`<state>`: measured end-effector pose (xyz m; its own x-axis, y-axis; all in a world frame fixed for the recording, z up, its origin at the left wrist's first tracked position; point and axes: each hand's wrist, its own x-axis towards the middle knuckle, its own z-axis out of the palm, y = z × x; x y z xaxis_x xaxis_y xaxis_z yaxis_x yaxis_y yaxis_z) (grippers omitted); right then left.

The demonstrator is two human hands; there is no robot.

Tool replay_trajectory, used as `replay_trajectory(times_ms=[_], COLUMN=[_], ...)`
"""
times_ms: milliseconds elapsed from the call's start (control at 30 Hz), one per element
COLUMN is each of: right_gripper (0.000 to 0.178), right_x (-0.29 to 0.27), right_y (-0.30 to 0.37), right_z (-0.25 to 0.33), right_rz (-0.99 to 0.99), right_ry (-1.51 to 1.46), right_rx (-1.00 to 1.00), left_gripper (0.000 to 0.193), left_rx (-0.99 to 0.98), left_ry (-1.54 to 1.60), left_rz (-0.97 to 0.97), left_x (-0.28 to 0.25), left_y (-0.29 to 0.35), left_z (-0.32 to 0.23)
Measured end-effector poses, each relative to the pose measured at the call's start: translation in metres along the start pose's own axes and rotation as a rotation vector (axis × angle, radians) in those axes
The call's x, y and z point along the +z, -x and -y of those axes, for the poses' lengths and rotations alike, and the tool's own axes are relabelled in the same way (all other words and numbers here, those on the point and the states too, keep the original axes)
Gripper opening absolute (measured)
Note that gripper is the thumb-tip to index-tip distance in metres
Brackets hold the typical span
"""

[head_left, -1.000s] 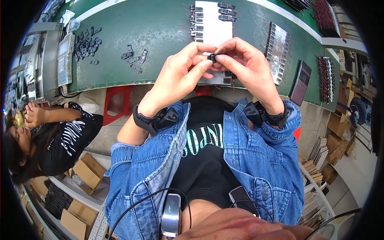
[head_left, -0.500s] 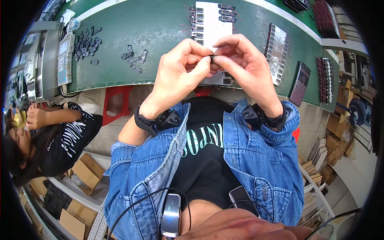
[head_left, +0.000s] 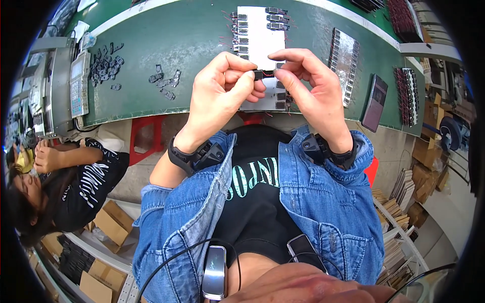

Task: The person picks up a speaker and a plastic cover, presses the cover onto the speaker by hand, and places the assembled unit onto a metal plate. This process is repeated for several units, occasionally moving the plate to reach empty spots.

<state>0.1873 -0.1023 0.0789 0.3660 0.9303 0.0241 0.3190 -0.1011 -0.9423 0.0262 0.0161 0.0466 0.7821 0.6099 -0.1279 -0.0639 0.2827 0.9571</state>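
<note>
Over the near edge of the green bench, my left hand [head_left: 220, 87] pinches a small black rectangular part with thin red wires [head_left: 258, 75], perhaps a little speaker, between thumb and fingertips. Beside its right end my right hand [head_left: 316, 86] has thumb and index finger close to the red wire. Whether those fingertips grip the wire is too small to make out. Beneath both hands lies a white board [head_left: 260, 33], with similar black parts [head_left: 242, 31] lined up along its left side and more parts [head_left: 276, 18] on its right. My hands cover part of the board.
Loose black parts [head_left: 105, 65] are heaped at the left, with a smaller group [head_left: 165, 81] nearer the middle. A keypad device [head_left: 79, 83] stands at the left edge. Rightward lie a filled strip [head_left: 345, 63], a phone [head_left: 375, 103] and another wired row [head_left: 407, 96]. Another person [head_left: 81, 174] sits left.
My hands have drawn slightly apart, bringing the black part and its red wire into view between them. The whole view has shifted a little.
</note>
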Motion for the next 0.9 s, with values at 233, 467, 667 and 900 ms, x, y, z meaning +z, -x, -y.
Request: replay_trajectory(times_ms=[233, 467, 667, 900], right_gripper=[0.02, 0.019, 0.018, 0.016], right_x=[0.008, -0.03, -0.016, -0.015], right_y=[-0.001, -0.042, -0.051, -0.049], right_z=[-0.015, -0.047, -0.046, -0.054], right_rz=[-0.019, -0.044, -0.147, -0.286], right_ry=[-0.119, 0.068, 0.423, 0.581], right_rx=[-0.007, 0.038, -0.087, -0.228], left_gripper=[0.019, 0.026, 0.02, 0.013], left_rx=[0.073, 0.207, 0.219, 0.28], left_ry=[-0.164, -0.227, -0.28, -0.417], left_rz=[0.003, -0.208, -0.159, -0.154], left_x=[0.005, 0.001, -0.006, -0.011], left_y=[0.002, 0.001, 0.009, 0.008], left_z=[0.007, -0.012, -0.003, 0.003])
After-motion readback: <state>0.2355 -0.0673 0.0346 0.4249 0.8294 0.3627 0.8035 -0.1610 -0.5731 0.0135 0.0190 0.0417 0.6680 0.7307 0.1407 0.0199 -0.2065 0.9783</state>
